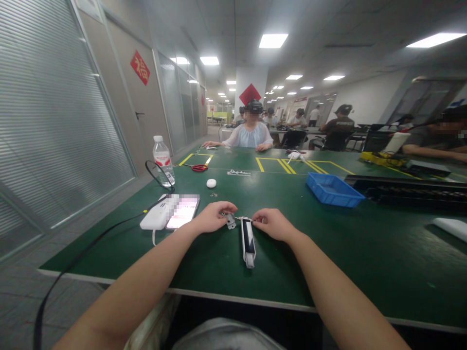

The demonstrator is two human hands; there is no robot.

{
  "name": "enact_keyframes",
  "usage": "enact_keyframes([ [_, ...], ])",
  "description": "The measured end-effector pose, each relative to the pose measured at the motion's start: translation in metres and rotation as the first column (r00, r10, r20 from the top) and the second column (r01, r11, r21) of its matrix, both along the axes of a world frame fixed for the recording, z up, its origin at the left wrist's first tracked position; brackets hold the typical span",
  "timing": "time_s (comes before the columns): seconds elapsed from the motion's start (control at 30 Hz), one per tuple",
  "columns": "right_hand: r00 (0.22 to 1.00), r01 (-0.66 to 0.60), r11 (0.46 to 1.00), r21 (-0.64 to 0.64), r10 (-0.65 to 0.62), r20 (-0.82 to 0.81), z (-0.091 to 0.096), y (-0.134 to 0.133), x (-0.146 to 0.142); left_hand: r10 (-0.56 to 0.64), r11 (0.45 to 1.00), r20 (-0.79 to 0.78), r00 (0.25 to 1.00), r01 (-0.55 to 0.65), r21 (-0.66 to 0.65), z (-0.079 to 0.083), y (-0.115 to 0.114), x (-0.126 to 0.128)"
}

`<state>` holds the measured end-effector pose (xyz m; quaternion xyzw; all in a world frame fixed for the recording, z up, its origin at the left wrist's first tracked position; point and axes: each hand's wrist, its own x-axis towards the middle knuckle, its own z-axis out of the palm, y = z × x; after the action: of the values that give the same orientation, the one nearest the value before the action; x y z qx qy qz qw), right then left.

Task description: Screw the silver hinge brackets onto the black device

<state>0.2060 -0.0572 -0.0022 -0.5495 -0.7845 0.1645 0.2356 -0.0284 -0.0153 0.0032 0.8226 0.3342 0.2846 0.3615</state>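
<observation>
Left hand (212,216) fingers pinched a small metal clip (230,221). Right hand (273,224) fingers were narrow at the white device's (248,241) far end, grip unclear. Its long axis ran toward the worktop's (328,253) near edge.

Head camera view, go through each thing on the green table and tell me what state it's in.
left hand, pinching small metal part
right hand, pinching top end of white-and-black device
white-and-black device, lying flat
phone, flat, screen lit
water bottle, upright, capped
scissors, flat, blades apparently shut
</observation>
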Motion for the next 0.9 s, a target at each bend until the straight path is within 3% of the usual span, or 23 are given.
enact_keyframes([
  [0.47,1.0,-0.013,1.0,0.005,0.013,0.008,0.0015,-0.0009,-0.001,0.014,0.991,-0.062,0.998,-0.006,0.131,0.0059,-0.0082,0.0034],
  [0.9,1.0,-0.015,0.999,0.047,0.014,0.026,0.0,0.0004,-0.001,0.016,0.988,-0.049,0.999,-0.009,0.154,0.0021,-0.0072,0.0046],
])
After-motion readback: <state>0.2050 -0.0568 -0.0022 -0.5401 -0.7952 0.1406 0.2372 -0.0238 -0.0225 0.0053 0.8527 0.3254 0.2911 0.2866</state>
